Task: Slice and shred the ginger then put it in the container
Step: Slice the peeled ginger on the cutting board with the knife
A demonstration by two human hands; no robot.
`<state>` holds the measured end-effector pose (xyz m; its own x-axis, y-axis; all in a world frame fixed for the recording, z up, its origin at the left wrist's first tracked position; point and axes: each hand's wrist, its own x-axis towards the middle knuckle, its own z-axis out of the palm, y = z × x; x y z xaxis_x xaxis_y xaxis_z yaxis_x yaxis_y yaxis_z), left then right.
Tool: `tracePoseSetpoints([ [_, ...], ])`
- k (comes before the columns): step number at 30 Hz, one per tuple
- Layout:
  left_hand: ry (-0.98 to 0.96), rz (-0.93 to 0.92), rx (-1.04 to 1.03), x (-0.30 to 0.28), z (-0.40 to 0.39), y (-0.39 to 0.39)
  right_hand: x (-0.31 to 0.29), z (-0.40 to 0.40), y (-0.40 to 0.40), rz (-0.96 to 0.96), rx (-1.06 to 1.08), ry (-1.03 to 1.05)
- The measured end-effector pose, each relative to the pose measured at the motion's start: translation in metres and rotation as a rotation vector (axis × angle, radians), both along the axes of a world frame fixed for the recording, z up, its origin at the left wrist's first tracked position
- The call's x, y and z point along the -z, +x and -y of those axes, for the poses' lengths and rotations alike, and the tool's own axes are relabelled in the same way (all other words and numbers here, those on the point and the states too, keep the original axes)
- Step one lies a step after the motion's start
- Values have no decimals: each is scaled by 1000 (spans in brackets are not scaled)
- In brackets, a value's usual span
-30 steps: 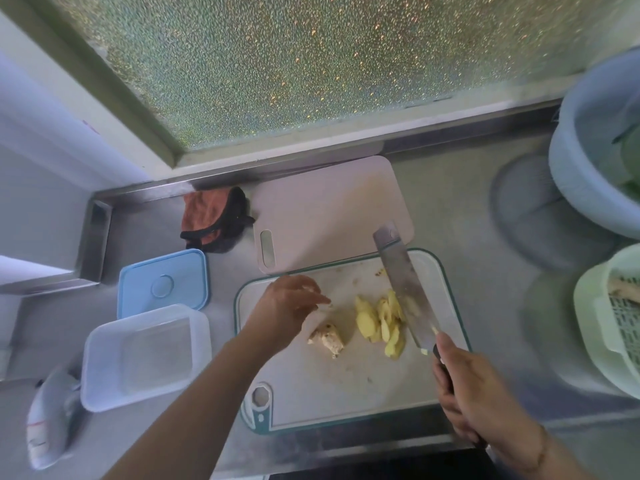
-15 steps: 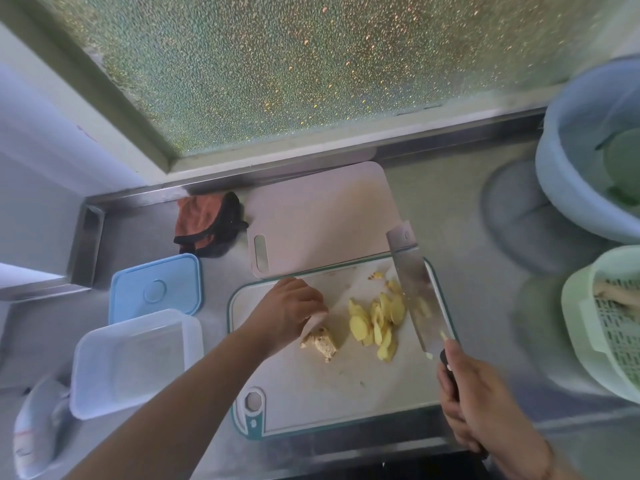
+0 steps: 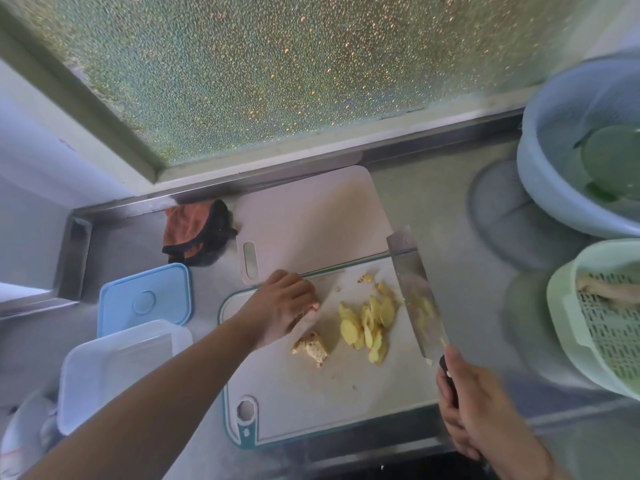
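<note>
The teal-rimmed cutting board (image 3: 311, 410) lies on the steel worktop (image 3: 433, 209) and serves as reference. A heap of yellow ginger slices (image 3: 367, 323) lies on the board, right of its centre. A rough ginger end piece (image 3: 311, 348) lies just left of the heap, apart from it. A small scrap (image 3: 365, 278) sits near the board's far edge.

Left hand (image 3: 284, 310): it rests over the board's far-left part, palm down, fingers bent toward the end piece. Whether the fingertips touch that piece cannot be told. The grip holds nothing visible.

Right hand (image 3: 474, 403): at the board's near-right corner, fingers curled tight round the dark handle of a cleaver (image 3: 415, 292). The blade runs along the board's right edge, its tip over the far-right corner, with ginger bits stuck to its face.

An empty clear container (image 3: 114, 368) stands left of the board, and its blue lid (image 3: 145, 299) lies just beyond it. A second, pale board (image 3: 311, 220) lies behind the reference board, partly under its far edge. An orange and black cloth (image 3: 197, 230) lies at the pale board's left. To the right of the reference board stand a green basket (image 3: 568, 327) holding a pale root, and, further back, a blue basin (image 3: 540, 174).
</note>
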<state>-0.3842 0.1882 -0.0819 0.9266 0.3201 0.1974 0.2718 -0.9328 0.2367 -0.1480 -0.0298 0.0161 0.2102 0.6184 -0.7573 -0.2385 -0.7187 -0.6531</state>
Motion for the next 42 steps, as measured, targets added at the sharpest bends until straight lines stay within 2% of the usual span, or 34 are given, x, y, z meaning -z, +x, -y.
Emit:
tracePoseSetpoints([
  [8, -197, 26, -212, -4, 0, 87, 6, 2, 3, 31, 6, -24],
  [12, -204, 42, -193, -7, -1, 103, 7, 3, 6, 45, 19, -27],
  [16, -294, 101, -197, -17, -1, 93, 2, 2, 7, 40, 21, -18],
  [18, -316, 195, -326, -20, 5, 71, 0, 1, 5, 46, -9, -10],
  [21, -332, 402, -683, -20, 32, 21, -2, -1, -5, 76, -116, 26],
  [23, -306, 459, -775, -18, 62, -7, 3, -4, -15, 161, -259, 65],
  [25, -272, 453, -691, -12, 90, -21, 10, -8, -27, 305, -416, 126],
  [30, -234, 412, -560, 5, 121, -16, 37, -16, -48, 362, -533, 191],
  [38, -215, 500, -495, 10, 117, -6, 44, -19, -65, 399, -598, 153],
  [42, -191, 486, -486, 12, 119, -6, 36, -18, -65, 428, -604, 176],
])
